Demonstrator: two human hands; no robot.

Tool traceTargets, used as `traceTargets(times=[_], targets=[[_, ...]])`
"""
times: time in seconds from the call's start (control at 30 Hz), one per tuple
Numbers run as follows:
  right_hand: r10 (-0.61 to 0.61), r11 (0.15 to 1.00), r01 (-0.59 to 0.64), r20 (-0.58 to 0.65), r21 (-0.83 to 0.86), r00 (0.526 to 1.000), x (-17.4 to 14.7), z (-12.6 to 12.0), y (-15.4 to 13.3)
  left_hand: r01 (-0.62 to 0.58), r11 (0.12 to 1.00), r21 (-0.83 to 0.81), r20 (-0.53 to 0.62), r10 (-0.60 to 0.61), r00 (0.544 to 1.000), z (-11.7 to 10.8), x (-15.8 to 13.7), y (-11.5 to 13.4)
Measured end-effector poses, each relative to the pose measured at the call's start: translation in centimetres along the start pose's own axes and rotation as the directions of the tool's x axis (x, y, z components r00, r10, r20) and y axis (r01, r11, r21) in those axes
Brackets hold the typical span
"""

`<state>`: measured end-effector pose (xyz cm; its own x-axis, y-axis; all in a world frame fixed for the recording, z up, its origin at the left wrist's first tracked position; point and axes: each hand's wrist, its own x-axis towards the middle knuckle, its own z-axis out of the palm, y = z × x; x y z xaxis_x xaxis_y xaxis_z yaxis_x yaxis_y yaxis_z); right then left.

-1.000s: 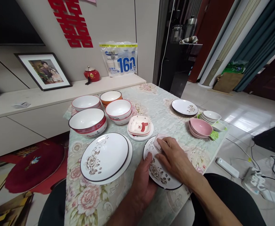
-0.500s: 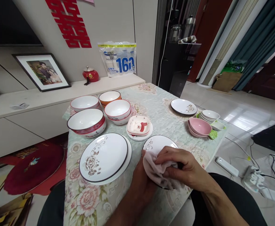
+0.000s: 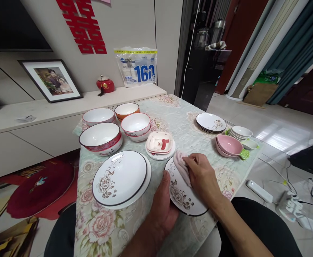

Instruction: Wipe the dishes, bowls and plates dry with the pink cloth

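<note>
My left hand (image 3: 163,203) grips the left edge of a white plate (image 3: 182,198) with a dark rim and brown flowers, its thumb on top and the fingers underneath. A pale pink cloth (image 3: 182,165) is bunched in my right hand (image 3: 201,175), pressed on the plate's upper part. Left of the held plate lies a similar flowered plate (image 3: 121,178) on top of a plain white one. Just beyond it sits a small square dish (image 3: 159,142) with a bear in a red scarf, stacked on white plates.
Several stacked bowls (image 3: 100,135) stand at the table's left back. On the right are a plate stack (image 3: 210,122), pink bowls (image 3: 228,144) and small white bowls (image 3: 241,132). A flowered tablecloth (image 3: 100,228) covers the table. Behind it, a cabinet (image 3: 92,100) holds a plastic bag (image 3: 137,67).
My right hand has moved the cloth from the plate's near part up to its far edge, uncovering the flower pattern. My left hand still holds the plate's edge.
</note>
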<state>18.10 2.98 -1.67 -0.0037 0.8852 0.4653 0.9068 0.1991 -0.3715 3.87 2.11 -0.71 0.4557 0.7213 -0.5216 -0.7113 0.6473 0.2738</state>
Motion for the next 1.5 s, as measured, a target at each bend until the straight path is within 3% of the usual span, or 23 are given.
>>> traceTargets(times=[0.13,0.23,0.3,0.4,0.53,0.63,0.73,0.83,0.93,1.07,1.17,1.33,1.43,1.5], targets=[[-0.157,0.966,0.111,0.188,0.232,0.970,0.2,-1.1,-2.6,0.017,1.000,-0.006,0.030,-0.017,0.999,0.0,0.0,0.3],[-0.206,0.932,0.055,0.400,0.357,0.893,0.1,-2.8,-3.2,-0.007,1.000,0.009,0.062,0.006,0.998,0.0,-0.1,0.5],[-0.207,0.931,0.025,0.470,0.363,0.858,0.0,-3.6,-2.7,0.009,1.000,0.015,0.085,-0.010,0.996,0.0,-0.1,0.6],[-0.125,0.965,0.009,0.431,0.261,0.894,-0.1,-3.6,-1.1,0.046,0.999,0.001,0.053,-0.046,0.998,0.2,-0.1,0.5],[0.039,0.999,-0.035,0.194,-0.026,0.980,0.1,-1.7,0.8,0.018,1.000,-0.012,-0.034,-0.019,0.999,0.5,-0.2,0.4],[0.019,0.996,-0.009,0.106,-0.090,0.994,0.2,-0.6,0.6,0.023,1.000,-0.001,-0.035,-0.024,0.999,0.5,-0.2,0.3],[-0.097,0.991,0.077,0.191,0.111,0.977,0.1,-0.7,-1.2,0.028,1.000,-0.007,-0.006,-0.028,1.000,0.2,-0.2,0.3],[-0.201,0.946,0.098,0.326,0.308,0.924,0.0,-1.8,-2.9,0.010,1.000,-0.009,0.006,-0.010,1.000,-0.1,-0.1,0.4],[-0.230,0.941,0.097,0.401,0.325,0.887,0.1,-2.5,-3.1,0.012,1.000,-0.014,0.013,-0.012,1.000,-0.2,0.0,0.4],[-0.089,0.996,0.076,0.322,0.051,0.943,0.3,-1.8,-1.4,0.036,0.999,-0.032,0.009,-0.035,0.999,0.0,0.1,0.2],[0.066,0.973,0.000,0.275,-0.231,0.959,0.5,-1.5,-0.3,0.023,0.999,-0.024,-0.022,-0.024,0.999,0.1,0.1,0.2],[0.322,0.843,-0.116,0.320,-0.526,0.891,0.3,-3.4,0.1,0.022,1.000,0.004,-0.057,-0.022,0.998,0.1,-0.1,0.1],[0.424,0.813,-0.181,0.350,-0.553,0.835,0.3,-4.1,0.5,0.005,1.000,0.004,-0.047,-0.005,0.999,0.0,-0.2,0.0],[0.408,0.826,-0.177,0.350,-0.536,0.843,0.3,-3.9,0.9,0.003,1.000,-0.005,-0.048,-0.003,0.999,0.1,-0.2,0.0]])
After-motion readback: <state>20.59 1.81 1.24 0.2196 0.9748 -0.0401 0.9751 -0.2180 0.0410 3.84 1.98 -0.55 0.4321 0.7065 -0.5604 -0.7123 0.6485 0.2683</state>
